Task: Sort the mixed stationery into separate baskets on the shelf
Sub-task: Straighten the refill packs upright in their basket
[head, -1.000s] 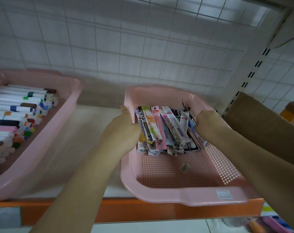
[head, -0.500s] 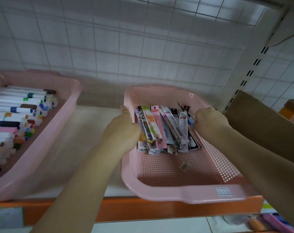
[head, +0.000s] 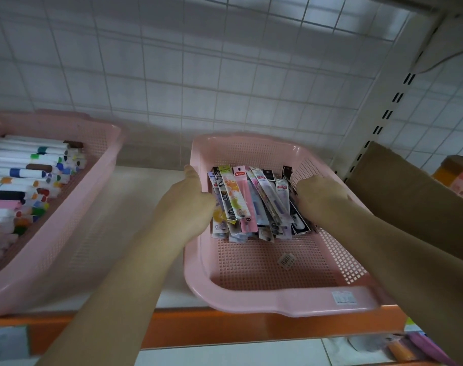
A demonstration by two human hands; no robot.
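Note:
A pink mesh basket (head: 278, 299) sits on the shelf, its front rim over the orange shelf edge. At its back lies a pile of long packaged pen packets (head: 251, 204). My left hand (head: 188, 204) is at the basket's left wall, thumb along the rim, with its fingers hidden against the pile's left side. My right hand (head: 320, 199) is curled against the pile's right side, so the packets are squeezed between both hands. A second pink basket (head: 74, 207) to the left holds several white markers (head: 21, 180) with coloured caps.
A small barcode label (head: 286, 260) lies loose on the basket floor. A brown cardboard sheet (head: 410, 196) leans right of the slotted shelf upright (head: 383, 114). White tiled wall behind. Bare shelf board (head: 135, 207) lies between the baskets. Pink and orange items (head: 415, 350) sit on the lower shelf.
My right hand has pushed the fanned-out packets on the right toward the left, so the pile is narrower and straighter. My left hand has stayed at the left wall.

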